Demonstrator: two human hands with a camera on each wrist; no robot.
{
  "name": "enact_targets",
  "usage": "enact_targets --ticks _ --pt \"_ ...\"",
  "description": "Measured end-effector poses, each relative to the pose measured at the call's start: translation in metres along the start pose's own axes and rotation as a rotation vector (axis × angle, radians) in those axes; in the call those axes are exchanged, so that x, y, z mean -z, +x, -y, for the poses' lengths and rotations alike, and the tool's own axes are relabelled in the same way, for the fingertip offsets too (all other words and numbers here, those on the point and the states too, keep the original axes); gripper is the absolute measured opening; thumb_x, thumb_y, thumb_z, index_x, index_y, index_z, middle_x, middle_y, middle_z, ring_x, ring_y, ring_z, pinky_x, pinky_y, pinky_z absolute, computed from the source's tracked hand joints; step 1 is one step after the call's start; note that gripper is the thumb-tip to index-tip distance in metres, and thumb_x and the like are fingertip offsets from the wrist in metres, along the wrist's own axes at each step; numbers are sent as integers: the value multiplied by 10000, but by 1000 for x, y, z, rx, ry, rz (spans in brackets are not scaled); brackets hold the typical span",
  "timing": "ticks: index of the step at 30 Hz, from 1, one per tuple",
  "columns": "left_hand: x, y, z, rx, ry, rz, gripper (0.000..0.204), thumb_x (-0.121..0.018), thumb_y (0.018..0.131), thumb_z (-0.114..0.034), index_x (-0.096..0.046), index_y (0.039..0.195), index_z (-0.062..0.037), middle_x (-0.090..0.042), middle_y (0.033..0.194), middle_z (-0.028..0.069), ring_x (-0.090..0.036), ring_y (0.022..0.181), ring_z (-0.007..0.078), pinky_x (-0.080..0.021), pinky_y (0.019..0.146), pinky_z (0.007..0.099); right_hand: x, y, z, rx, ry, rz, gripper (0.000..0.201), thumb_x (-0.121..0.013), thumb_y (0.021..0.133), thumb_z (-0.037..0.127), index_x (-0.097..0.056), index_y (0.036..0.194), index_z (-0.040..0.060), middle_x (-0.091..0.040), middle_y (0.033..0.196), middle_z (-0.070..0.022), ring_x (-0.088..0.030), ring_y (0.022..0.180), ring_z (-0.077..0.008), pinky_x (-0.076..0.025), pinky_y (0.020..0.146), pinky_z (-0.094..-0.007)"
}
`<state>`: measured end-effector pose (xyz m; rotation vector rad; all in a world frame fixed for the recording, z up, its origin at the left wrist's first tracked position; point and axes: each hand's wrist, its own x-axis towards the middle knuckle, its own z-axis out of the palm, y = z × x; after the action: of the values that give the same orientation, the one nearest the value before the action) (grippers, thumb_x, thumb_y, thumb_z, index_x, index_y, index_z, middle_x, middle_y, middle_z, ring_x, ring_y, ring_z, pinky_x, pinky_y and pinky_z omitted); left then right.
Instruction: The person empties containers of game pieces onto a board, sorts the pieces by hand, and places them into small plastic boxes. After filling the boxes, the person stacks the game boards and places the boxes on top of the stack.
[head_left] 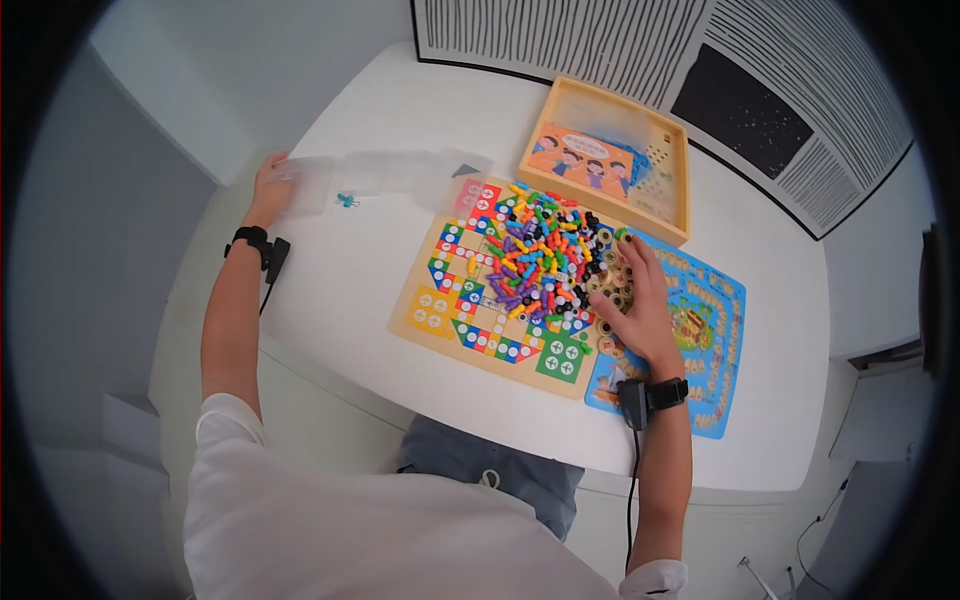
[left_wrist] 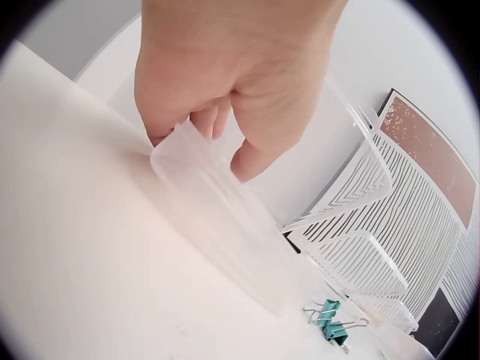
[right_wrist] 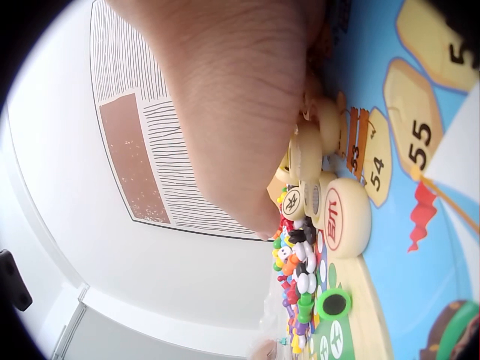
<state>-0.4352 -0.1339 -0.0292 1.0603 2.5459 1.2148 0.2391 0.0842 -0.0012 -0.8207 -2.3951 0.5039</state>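
Left hand [head_left: 268, 190] grips one end of the clear container [left_wrist: 225, 217]; right hand [head_left: 645, 310] spreads over round discs [head_left: 612, 276].

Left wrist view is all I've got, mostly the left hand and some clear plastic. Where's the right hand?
Observer: The right hand is over the round game discs.
Operator: What lies right next to those?
Observer: A heap of colourful pieces, on a printed game board.
Operator: And on the far side of the heap?
Observer: An open wooden box with an orange illustrated sheet inside.
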Motion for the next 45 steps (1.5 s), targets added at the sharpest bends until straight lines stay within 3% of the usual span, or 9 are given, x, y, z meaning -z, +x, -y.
enact_targets --ticks 4,7,11,16,21,31,37,39,45 --pt "22 -40 -60 81 -4 144 1056 -794 844 -186 -181 1690 -35 -326 1711 221 -305 1590 336 -319 1254 390 6 -3 3 -59 -6 18 873 -822 849 510 -489 1537 86 -362 1657 -240 -315 1541 -457 -264 1262 -566" --pt "47 -70 -72 57 -16 218 1129 -792 816 -236 -122 1704 -42 -252 1745 213 -216 1625 347 -207 1301 410 26 -4 10 -97 39 34 1000 -883 766 557 -459 1570 140 -308 1692 -220 -230 1581 -468 -175 1283 -617" --pt "54 -96 -77 69 -127 242 1067 -762 822 -215 -177 1698 -50 -251 1747 208 -188 1636 338 -197 1304 437 47 -3 32 40 139 77 1227 -984 571 587 -438 1585 164 -279 1707 -204 -214 1585 -484 -163 1286 -628" --pt "-5 -153 -163 -336 0 99 872 -765 891 -224 -349 1644 -82 -369 1685 170 -270 1594 333 -240 1291 450 37 -8 25 -61 -77 302 1424 -1025 404 580 -383 1626 231 -245 1722 -214 -156 1611 -478 -147 1297 -631" --pt "-102 -221 -249 -838 208 546 1184 -942 702 -490 -335 1650 -123 -255 1724 166 -191 1607 412 -166 1304 547 28 -10 12 -68 -71 290 1481 -1034 360 567 -358 1639 250 -227 1730 -214 -140 1618 -464 -141 1302 -627" --pt "-110 -216 -311 -850 415 834 1425 -968 577 -642 -227 1691 -154 -129 1756 200 -118 1622 442 -146 1300 581 29 -10 36 -49 -117 291 1393 -1047 406 471 -391 1618 267 -220 1736 -188 -138 1617 -466 -142 1305 -617" --pt "-132 -196 -331 -920 250 751 1252 -942 685 -604 -321 1657 -115 -283 1715 187 -246 1601 372 -201 1297 536 16 -9 20 -18 -85 191 1316 -1031 476 510 -414 1606 239 -242 1722 -198 -164 1602 -492 -175 1296 -622" --pt "-161 -187 -325 -535 -388 928 984 -891 827 -472 -423 1605 -92 -438 1634 153 -368 1551 291 -265 1285 469 15 -8 13 -15 -80 167 1297 -1026 493 523 -421 1602 228 -247 1719 -204 -172 1599 -495 -194 1292 -623" --pt "-202 -176 -306 -384 -778 702 562 -806 948 -203 -592 1451 -71 -651 1411 85 -553 1400 225 -403 1203 380 9 -3 0 -8 38 40 1170 -1009 566 524 -489 1552 169 -288 1693 -235 -233 1576 -504 -293 1270 -599"
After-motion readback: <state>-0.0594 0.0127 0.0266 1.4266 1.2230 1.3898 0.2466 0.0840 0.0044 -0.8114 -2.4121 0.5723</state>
